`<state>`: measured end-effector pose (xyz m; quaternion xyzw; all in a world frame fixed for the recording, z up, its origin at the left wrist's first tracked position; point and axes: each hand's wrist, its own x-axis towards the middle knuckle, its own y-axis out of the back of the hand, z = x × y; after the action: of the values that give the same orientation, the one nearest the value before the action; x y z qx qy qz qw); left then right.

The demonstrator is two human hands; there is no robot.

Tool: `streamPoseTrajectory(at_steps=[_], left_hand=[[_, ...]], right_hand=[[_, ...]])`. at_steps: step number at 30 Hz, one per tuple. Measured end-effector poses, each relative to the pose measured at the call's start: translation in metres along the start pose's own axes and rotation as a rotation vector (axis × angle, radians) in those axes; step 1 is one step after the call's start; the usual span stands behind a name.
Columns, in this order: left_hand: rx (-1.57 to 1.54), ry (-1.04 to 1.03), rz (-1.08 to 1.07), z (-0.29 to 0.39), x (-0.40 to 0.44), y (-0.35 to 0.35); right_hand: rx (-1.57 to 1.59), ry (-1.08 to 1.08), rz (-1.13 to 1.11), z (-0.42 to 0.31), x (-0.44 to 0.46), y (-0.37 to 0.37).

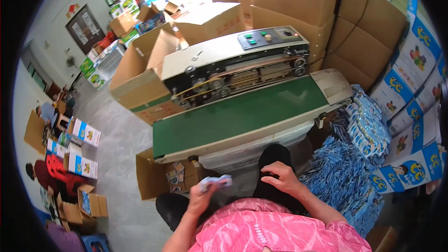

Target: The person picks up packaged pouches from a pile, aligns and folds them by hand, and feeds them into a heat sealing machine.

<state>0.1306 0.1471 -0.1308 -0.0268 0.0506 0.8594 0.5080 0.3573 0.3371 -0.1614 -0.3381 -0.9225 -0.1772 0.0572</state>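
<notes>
My left hand (202, 198) is closed around a small light-blue and white printed packet (221, 181), held above my left knee, near the front edge of a green conveyor belt (233, 112). What is printed on the packet is too blurred to read. My right hand (283, 178) hovers by my right knee with its fingers apart and bent, nothing in it. Behind the belt stands a band sealing machine (233, 67) with rollers and a control panel (270, 38). Below the belt's left end, a cardboard box (148, 177) holds several small printed packets (175, 176).
A big heap of blue packet strips (336, 172) lies to my right, beside stacked blue-and-white printed cartons (401, 84). Large brown boxes (294, 9) stand behind the machine. A clear plastic bin (252, 147) sits beneath the belt. Other people (44, 172) work among boxes at far left.
</notes>
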Motion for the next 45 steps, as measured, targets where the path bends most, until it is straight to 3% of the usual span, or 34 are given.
streamPoseTrajectory(at_steps=[2, 5, 7, 10, 14, 17, 21, 26, 29, 34, 36, 39, 42, 43, 45], left_hand=[[0.205, 0.02, 0.044, -0.026, -0.007, 0.041], [0.514, 0.06, 0.131, -0.053, -0.025, 0.08], [0.523, 0.21, 0.175, -0.085, -0.037, 0.095], [0.382, 0.328, 0.229, -0.111, -0.046, 0.083], [0.529, 0.375, 0.191, -0.142, -0.048, 0.074], [0.146, 0.36, 0.117, -0.136, -0.043, 0.064], [0.16, 0.445, 0.123, -0.121, -0.035, 0.053], [0.022, 0.501, 0.151, -0.161, -0.043, 0.067], [-0.017, 0.386, 0.113, -0.182, -0.049, 0.076], [0.062, 0.433, 0.166, -0.132, -0.036, 0.061], [0.318, 0.368, 0.233, -0.123, -0.035, 0.056], [0.163, 0.353, 0.218, -0.129, -0.044, 0.059], [0.217, 0.394, 0.185, -0.121, -0.047, 0.058], [0.063, 0.398, 0.213, -0.108, -0.045, 0.051], [-0.28, 0.355, 0.229, -0.089, -0.034, 0.034]], right_hand=[[-0.247, 0.201, 0.051, 0.024, 0.01, 0.012], [-0.234, 0.149, 0.037, 0.053, 0.011, -0.001], [-0.226, 0.12, 0.028, 0.061, 0.01, -0.009], [-0.532, 0.199, -0.096, 0.058, 0.013, -0.014], [-0.513, 0.209, 0.026, 0.066, 0.01, -0.012], [-0.545, 0.164, -0.011, 0.056, 0.01, -0.003], [-0.561, 0.129, -0.031, 0.057, 0.011, -0.001], [-0.549, 0.096, 0.016, 0.062, 0.019, -0.002], [-0.568, 0.079, 0.0, 0.063, 0.024, -0.001], [-0.56, 0.099, 0.008, 0.06, 0.028, -0.004], [-0.561, 0.143, -0.001, 0.065, 0.027, -0.007], [-0.602, 0.172, 0.03, 0.068, 0.023, -0.012], [-0.687, 0.024, -0.178, 0.054, 0.023, -0.015], [-0.685, 0.034, -0.177, 0.051, 0.021, -0.021], [-0.322, -0.098, -0.284, 0.045, 0.023, -0.041]])
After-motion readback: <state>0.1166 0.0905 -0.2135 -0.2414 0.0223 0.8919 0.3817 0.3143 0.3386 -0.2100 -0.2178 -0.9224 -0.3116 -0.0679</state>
